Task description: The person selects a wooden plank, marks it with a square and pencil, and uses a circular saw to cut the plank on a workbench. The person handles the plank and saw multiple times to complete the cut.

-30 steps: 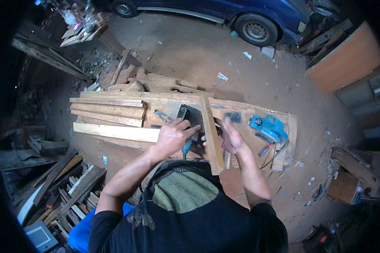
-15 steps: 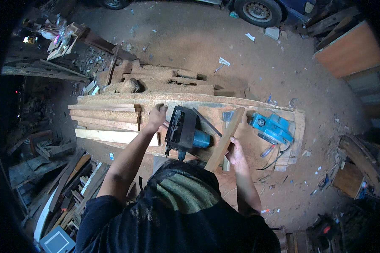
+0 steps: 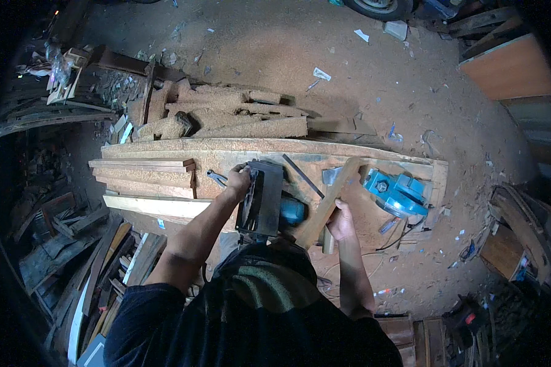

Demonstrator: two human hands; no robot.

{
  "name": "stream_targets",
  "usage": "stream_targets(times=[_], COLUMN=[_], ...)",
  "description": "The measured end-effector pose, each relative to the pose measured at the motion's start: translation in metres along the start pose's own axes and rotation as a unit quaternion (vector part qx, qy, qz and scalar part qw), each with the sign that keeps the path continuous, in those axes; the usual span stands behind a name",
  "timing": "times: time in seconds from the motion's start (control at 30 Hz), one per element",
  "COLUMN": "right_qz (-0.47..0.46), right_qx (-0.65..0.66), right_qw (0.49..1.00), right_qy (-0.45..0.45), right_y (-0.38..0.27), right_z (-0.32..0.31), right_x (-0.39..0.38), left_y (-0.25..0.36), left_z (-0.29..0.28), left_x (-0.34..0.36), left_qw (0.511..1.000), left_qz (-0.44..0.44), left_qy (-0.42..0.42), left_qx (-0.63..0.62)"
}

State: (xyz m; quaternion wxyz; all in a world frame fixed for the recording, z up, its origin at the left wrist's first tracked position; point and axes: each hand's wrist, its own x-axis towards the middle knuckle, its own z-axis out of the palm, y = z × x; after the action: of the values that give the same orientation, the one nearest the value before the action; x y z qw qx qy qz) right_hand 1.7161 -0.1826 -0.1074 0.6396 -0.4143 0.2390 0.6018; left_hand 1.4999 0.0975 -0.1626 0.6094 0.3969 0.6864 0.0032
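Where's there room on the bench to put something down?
The best patch, just dusty, is between the wooden piece in the right hand and the blue tool. A thin strip lies behind the boards. It's crowded around those boards, and in the middle by the black tool and dark bar.

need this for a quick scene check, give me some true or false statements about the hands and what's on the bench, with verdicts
1. The right hand holds a wooden piece. True.
2. The left hand is at the edge of a black-plated tool. True.
3. Boards lie toward the right end of the bench. False: they lie toward its left end.
4. A blue power tool sits to the right of the wooden piece. True.
5. The right hand is on the blue power tool. False: it is on the wooden piece.
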Motion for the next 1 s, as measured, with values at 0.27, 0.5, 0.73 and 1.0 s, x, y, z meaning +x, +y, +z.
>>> stream_targets(times=[0.27,0.5,0.73,1.0], right_qz=[-0.08,-0.124,-0.109,-0.108], right_qx=[-0.01,-0.137,-0.261,-0.311], right_qw=[0.996,0.98,0.956,0.936], right_qy=[-0.049,-0.076,-0.079,-0.121], right_y=[-0.016,-0.035,-0.016,-0.013], right_z=[0.0,0.026,0.052,0.072], right_x=[0.004,-0.006,0.003,-0.002], left_y=[0.046,-0.005,-0.071,-0.1], left_z=[0.014,-0.054,-0.101,-0.105], left_x=[-0.06,-0.072,-0.065,-0.073], left_qw=[0.983,0.962,0.929,0.922], left_qz=[0.094,0.153,0.181,0.209], left_qy=[0.005,0.011,-0.006,-0.035], left_qx=[-0.158,-0.226,-0.322,-0.323])
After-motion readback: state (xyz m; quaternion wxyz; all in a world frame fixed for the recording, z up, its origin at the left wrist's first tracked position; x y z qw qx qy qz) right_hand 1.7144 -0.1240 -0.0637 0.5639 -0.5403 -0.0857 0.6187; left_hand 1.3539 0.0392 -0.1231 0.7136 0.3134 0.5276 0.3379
